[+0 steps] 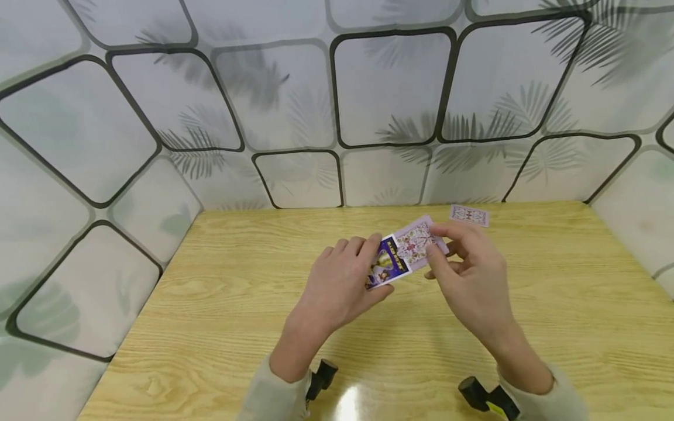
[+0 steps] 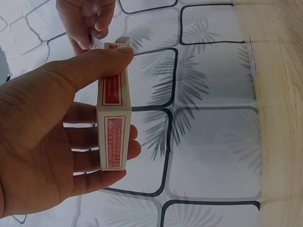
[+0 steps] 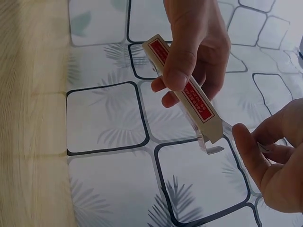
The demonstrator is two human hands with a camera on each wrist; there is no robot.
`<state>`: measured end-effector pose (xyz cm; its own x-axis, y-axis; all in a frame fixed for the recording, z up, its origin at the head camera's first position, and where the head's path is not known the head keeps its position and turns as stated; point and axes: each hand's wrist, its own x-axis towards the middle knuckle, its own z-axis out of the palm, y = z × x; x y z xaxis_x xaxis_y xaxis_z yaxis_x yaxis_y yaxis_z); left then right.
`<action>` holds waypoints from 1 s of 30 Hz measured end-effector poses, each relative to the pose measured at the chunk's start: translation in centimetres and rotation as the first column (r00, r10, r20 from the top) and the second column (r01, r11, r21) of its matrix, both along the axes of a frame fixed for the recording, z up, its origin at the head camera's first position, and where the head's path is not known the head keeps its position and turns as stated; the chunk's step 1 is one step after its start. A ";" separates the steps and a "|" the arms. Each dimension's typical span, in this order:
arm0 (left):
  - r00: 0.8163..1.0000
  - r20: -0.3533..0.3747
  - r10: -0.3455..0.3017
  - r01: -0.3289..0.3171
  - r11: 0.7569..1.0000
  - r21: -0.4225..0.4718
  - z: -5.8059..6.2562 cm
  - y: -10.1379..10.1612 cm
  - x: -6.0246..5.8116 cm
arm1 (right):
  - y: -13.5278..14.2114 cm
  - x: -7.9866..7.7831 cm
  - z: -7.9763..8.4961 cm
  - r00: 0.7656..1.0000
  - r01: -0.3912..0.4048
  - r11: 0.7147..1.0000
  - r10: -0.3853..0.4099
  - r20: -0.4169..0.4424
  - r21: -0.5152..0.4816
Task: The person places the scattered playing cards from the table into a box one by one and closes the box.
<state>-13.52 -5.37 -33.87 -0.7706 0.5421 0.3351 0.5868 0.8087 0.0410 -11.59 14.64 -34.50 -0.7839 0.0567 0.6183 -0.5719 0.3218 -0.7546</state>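
My left hand (image 1: 337, 283) grips a small playing card box (image 1: 387, 266), purple and yellow on its printed face with a white border. In the left wrist view the white and red narrow sides of the box (image 2: 112, 92) show, thumb on one edge and fingers behind. A pale pink playing card (image 1: 413, 241) with an ornate back sticks partly out of the box's right end. Its outer end is pinched between thumb and fingers of my right hand (image 1: 471, 278). How many cards are there I cannot tell. The right wrist view shows an opened flap (image 3: 214, 147) at the box end.
Another patterned playing card (image 1: 468, 215) lies near the back edge of the wooden table (image 1: 237, 327), beyond my right hand. A padded wall covering with leaf prints (image 1: 389, 88) rises behind the table and at both sides. Dark camera mounts sit at both wrists.
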 end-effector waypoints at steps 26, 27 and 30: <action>0.999 0.031 0.037 -0.038 0.998 0.040 0.1 0.1 0.1 | -1.4 0.1 -1.0 0.987 -0.137 0.985 0.128 -0.095 -0.103; 0.999 0.032 0.038 -0.040 0.998 0.044 0.1 0.1 0.1 | -1.4 0.2 -1.0 0.989 -0.132 0.987 0.125 -0.077 -0.090; 0.999 0.026 0.038 -0.039 0.998 0.058 0.1 0.2 0.0 | -1.5 0.3 -1.1 0.990 -0.128 0.990 0.124 -0.061 -0.066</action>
<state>-13.51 -5.20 -33.77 -0.7990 0.4920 0.3458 0.5536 0.8263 0.1034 -11.33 13.14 -35.59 -0.7516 0.0040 0.6597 -0.6467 0.1927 -0.7380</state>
